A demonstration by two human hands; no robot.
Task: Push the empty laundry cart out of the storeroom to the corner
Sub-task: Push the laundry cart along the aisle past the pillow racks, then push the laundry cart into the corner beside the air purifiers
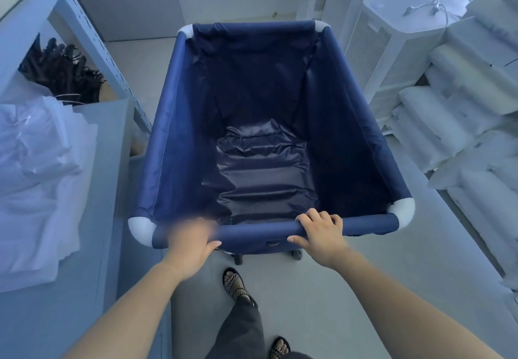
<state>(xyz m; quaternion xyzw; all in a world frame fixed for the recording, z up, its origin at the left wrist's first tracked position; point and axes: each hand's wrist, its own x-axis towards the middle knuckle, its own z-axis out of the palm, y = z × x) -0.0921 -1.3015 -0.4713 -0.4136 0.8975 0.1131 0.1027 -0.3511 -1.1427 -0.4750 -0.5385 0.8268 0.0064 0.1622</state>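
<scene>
The laundry cart is a deep navy fabric bin on a tube frame with white corner joints, and it stands straight in front of me. Nothing lies inside it but its crumpled fabric floor. My right hand is wrapped over the near top rail, right of centre. My left hand is on the same rail left of centre, fingers blurred, thumb under the rail. Two small castors show under the near edge.
A grey shelf unit with folded white linen and dark hangers stands close on the left. White appliances and stacked white pillows line the right. Pale floor and a wall lie beyond the cart. My sandalled feet are below.
</scene>
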